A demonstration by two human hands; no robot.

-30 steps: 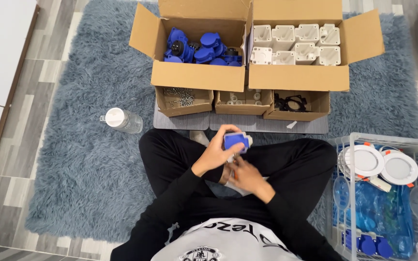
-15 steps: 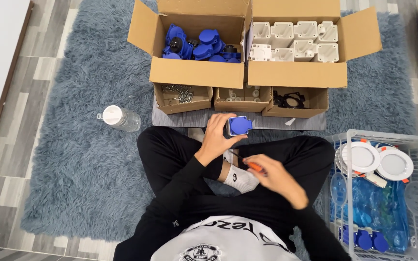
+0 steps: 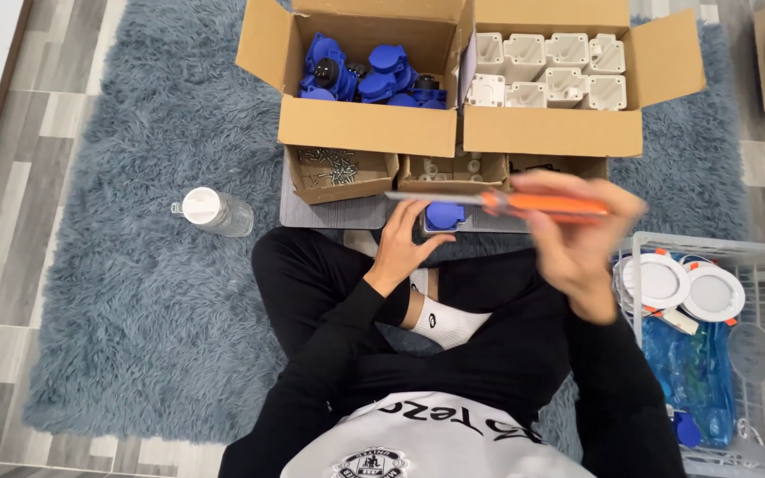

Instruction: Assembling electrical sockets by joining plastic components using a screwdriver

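Orange-handled screwdriver (image 3: 524, 203) gripped in right hand (image 3: 577, 232), shaft horizontal, tip pointing left above blue socket cover (image 3: 444, 215); left hand (image 3: 405, 241) pins the cover on the grey board (image 3: 329, 211).

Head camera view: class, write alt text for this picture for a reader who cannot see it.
Seen from above, a person sitting cross-legged on a blue-grey rug holds a blue socket part with the left hand and an orange-handled screwdriver in the raised, blurred right hand. Ahead stand open cardboard boxes of blue parts and white housings.
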